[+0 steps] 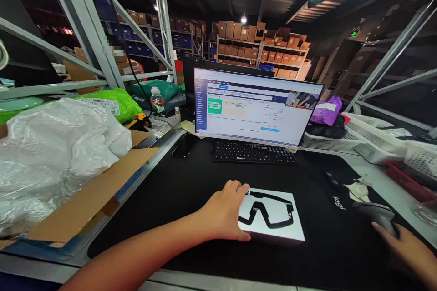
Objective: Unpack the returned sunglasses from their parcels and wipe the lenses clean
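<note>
A white box (pixel 273 216) printed with a black glasses frame lies flat on the black desk mat (pixel 177 195). My left hand (pixel 227 211) grips its left end, with the fingers over the far edge and the thumb at the near edge. At the right, my right hand (pixel 409 248) is closed around the handle of a grey handheld barcode scanner (pixel 375 213). The scanner's head points left, apart from the box. Some of the right hand's fingers are hidden or cut off by the frame.
Behind the mat stand a lit monitor (pixel 252 109) and a keyboard (pixel 254 152), with a phone (pixel 183 145) beside them. A cardboard carton (pixel 92 195) with clear plastic wrap (pixel 61 145) fills the left. White baskets (pixel 375 138), a mouse (pixel 332 179) and crumpled paper (pixel 358 191) are at right.
</note>
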Demonstrator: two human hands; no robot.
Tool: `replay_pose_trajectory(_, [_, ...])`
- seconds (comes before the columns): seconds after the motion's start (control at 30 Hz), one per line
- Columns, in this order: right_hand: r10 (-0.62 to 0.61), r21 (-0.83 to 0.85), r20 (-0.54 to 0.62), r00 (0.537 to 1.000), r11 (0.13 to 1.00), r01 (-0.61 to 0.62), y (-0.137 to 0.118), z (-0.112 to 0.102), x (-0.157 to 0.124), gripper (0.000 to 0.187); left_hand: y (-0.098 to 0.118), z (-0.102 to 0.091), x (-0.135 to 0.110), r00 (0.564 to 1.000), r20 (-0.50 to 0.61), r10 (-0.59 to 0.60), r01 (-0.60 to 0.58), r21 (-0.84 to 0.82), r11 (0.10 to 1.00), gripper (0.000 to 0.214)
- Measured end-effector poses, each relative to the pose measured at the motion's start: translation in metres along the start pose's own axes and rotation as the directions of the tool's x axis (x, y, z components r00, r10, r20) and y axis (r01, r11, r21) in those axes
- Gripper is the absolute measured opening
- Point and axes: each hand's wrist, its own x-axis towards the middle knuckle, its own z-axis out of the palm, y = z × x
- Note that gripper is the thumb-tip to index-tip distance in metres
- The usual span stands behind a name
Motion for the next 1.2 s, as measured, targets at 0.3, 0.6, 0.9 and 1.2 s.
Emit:
replay_pose_trajectory(0.3, [-0.052, 0.567, 0.508, 0.860, 0.772, -0.289, -0.078, -0.057, -0.037, 0.033, -0.059, 0.017, -0.014, 0.704, -0.687, 0.179, -0.094, 0.160, 0.983, 0.090])
replay_pose_trajectory(0.6, [-0.507, 0.742, 0.612, 0.608, 0.635, -0.217, -0.173, -0.100, -0.156, 0.065, -0.117, 0.026, -0.010, 0.500, -0.828, 0.254, 0.008, 0.298, 0.955, 0.089])
replay_pose_trajectory(0.9, [-0.528, 0.688, 0.686, 0.500, 0.695, -0.209, -0.196, -0.089, -0.167, 0.054, -0.105, 0.024, -0.015, 0.510, -0.784, 0.353, -0.061, 0.377, 0.924, 0.090])
replay_pose_trajectory(1.2, [-0.341, 0.622, 0.548, 0.764, 0.777, -0.100, -0.166, -0.082, -0.120, 0.061, -0.099, 0.019, -0.022, 0.651, -0.722, 0.236, -0.044, 0.275, 0.961, 0.092])
